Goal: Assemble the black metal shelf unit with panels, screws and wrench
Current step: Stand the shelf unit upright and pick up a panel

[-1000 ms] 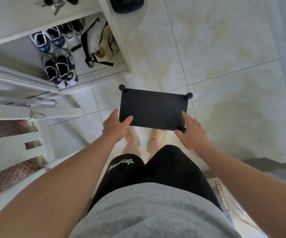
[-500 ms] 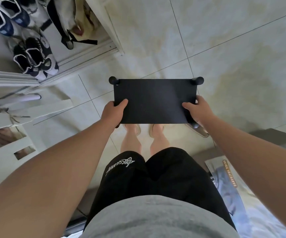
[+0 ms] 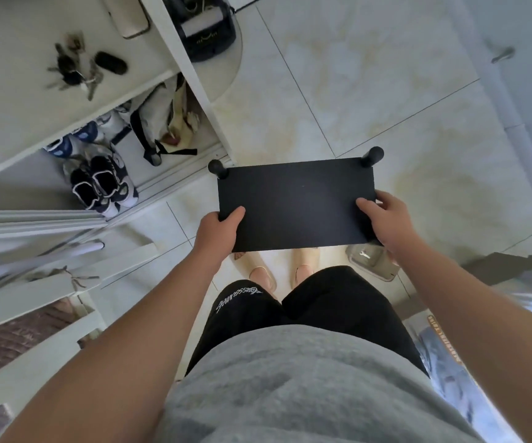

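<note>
White lettering on the black shorts (image 3: 338,308), lower centre, and orange lettering on packaging (image 3: 444,346), lower right, cannot be read.

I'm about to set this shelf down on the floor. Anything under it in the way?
Yes: your slippered feet lie below the near edge of the shelf, and a beige box with a wrench sits under your right hand. The tiles ahead show nothing.

Arms outstretched, left hand (image 3: 217,231) and right hand (image 3: 388,219) grip the black shelf (image 3: 296,203).
</note>
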Motion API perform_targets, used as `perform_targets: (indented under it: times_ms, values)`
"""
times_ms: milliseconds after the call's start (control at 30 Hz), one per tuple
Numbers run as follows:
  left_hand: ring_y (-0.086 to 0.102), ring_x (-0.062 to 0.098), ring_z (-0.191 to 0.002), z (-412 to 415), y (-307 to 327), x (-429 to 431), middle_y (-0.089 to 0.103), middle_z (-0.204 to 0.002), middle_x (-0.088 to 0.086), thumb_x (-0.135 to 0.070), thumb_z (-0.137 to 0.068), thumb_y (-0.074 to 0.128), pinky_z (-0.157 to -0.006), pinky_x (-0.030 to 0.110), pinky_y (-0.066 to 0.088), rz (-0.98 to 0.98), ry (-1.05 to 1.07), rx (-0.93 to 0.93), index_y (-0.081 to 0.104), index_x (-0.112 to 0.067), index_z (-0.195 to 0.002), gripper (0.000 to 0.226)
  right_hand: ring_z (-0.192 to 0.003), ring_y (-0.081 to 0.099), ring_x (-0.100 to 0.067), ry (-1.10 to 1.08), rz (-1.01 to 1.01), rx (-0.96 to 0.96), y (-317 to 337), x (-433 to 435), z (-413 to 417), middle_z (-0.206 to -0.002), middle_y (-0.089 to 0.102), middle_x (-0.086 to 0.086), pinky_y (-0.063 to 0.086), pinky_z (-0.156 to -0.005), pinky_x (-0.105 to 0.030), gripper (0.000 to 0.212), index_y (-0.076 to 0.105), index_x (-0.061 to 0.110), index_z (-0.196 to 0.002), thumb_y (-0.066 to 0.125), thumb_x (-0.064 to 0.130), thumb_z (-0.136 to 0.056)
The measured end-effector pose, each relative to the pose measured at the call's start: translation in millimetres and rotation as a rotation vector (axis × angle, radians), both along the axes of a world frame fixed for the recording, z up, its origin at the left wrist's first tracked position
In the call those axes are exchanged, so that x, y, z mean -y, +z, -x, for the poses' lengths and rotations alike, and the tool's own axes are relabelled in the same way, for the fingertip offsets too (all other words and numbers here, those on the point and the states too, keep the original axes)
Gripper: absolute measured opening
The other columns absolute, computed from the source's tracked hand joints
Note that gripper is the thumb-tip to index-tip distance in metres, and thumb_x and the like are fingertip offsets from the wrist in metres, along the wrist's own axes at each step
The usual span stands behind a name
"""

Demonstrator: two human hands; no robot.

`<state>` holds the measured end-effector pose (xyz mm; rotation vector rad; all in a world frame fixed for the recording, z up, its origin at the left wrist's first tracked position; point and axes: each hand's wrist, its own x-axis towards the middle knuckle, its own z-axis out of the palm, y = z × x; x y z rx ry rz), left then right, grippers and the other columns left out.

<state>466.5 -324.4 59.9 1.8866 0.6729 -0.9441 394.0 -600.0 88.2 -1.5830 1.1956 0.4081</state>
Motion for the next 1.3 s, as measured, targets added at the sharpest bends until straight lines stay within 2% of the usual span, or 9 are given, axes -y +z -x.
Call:
perform_targets:
  times_ms: [167,300,433,533,600,667,833,1000,1300]
  values:
    - [0.063,0.018,-0.102,-23.6,37.7,10.6,0.067,-0.108,-0.005,-0.048,-0.094,0.059,-0.091,0.04,0.056,0.063,-0.031,0.055,0.062,-0.015,-0.113,0.038,-0.095,0.07,-0.027,-0.114,0.012,0.133,41.4,7.1,-7.7,-0.106,0.074,-0.001,0.058,-0.087,-0.051,0.027,0.065,0.024,-0.125,0.061,0.023,-0.099]
    - [0.062,0.011,-0.101,-51.8,56.6,40.7,0.066,-0.108,-0.009,-0.048,-0.094,0.058,-0.085,0.031,0.053,0.1,-0.077,0.12,0.062,-0.017,-0.116,0.038,-0.08,0.068,-0.014,-0.172,0.039,0.211,56.6,34.0,-20.5,-0.094,0.073,0.008,0.057,-0.079,-0.04,0.019,0.067,0.032,-0.115,0.061,0.023,-0.099]
    - [0.063,0.012,-0.103,-87.6,67.9,87.7,0.067,-0.109,-0.009,-0.049,-0.094,0.058,-0.088,0.035,0.054,0.118,-0.127,0.167,0.063,-0.018,-0.116,0.038,-0.068,0.066,-0.001,-0.185,0.055,0.259,64.7,75.7,-42.7,-0.09,0.071,0.011,0.056,-0.068,-0.029,0.019,0.065,0.033,-0.115,0.058,0.021,-0.101]
    - [0.064,0.015,-0.101,-117.8,75.3,130.8,0.067,-0.107,-0.006,-0.05,-0.093,0.058,-0.091,0.041,0.055,0.106,-0.155,0.178,0.063,-0.018,-0.107,0.035,-0.09,0.07,-0.019,-0.18,0.067,0.279,68.7,115.0,-64.8,-0.104,0.072,0.0,0.06,-0.083,-0.044,0.019,0.064,0.034,-0.115,0.059,0.024,-0.1]
    - [0.065,0.018,-0.101,-138.2,81.1,161.9,0.069,-0.107,-0.003,-0.055,-0.087,0.059,-0.092,0.046,0.055,0.099,-0.159,0.194,0.064,-0.018,-0.105,0.042,-0.099,0.069,-0.027,-0.177,0.055,0.289,70.0,143.6,-80.5,-0.109,0.071,-0.003,0.06,-0.086,-0.048,0.021,0.063,0.031,-0.12,0.058,0.026,-0.1]
    - [0.065,0.02,-0.101,-155.4,88.8,192.7,0.068,-0.107,-0.002,-0.058,-0.083,0.058,-0.092,0.048,0.056,0.091,-0.162,0.202,0.065,-0.017,-0.107,0.048,-0.099,0.068,-0.023,-0.188,0.056,0.288,72.5,171.3,-94.1,-0.11,0.07,-0.001,0.06,-0.086,-0.047,0.026,0.062,0.027,-0.126,0.058,0.028,-0.101]
    - [0.065,0.019,-0.101,-192.7,98.4,259.1,0.068,-0.106,-0.003,-0.052,-0.092,0.058,-0.091,0.043,0.055,0.066,-0.184,0.218,0.064,-0.016,-0.107,0.039,-0.099,0.068,-0.022,-0.203,0.067,0.301,76.2,236.3,-124.8,-0.109,0.071,0.002,0.06,-0.086,-0.046,0.033,0.061,0.025,-0.132,0.057,0.033,-0.101]
    - [0.063,0.022,-0.103,-234.1,103.2,314.6,0.066,-0.108,-0.001,-0.051,-0.095,0.056,-0.093,0.045,0.055,0.044,-0.231,0.235,0.062,-0.014,-0.111,0.041,-0.097,0.068,-0.022,-0.272,0.077,0.301,78.5,280.8,-153.5,-0.107,0.071,0.0,0.059,-0.083,-0.042,0.032,0.062,0.025,-0.131,0.058,0.033,-0.099]
    - [0.064,0.023,-0.103,-345.4,90.2,418.2,0.067,-0.108,0.001,-0.05,-0.095,0.057,-0.092,0.046,0.056,0.127,-0.333,0.201,0.064,-0.016,-0.104,0.037,-0.086,0.065,-0.02,-0.381,0.118,0.283,76.5,363.4,-236.5,-0.104,0.07,-0.004,0.053,-0.07,-0.033,0.025,0.064,0.025,-0.122,0.058,0.033,-0.099]
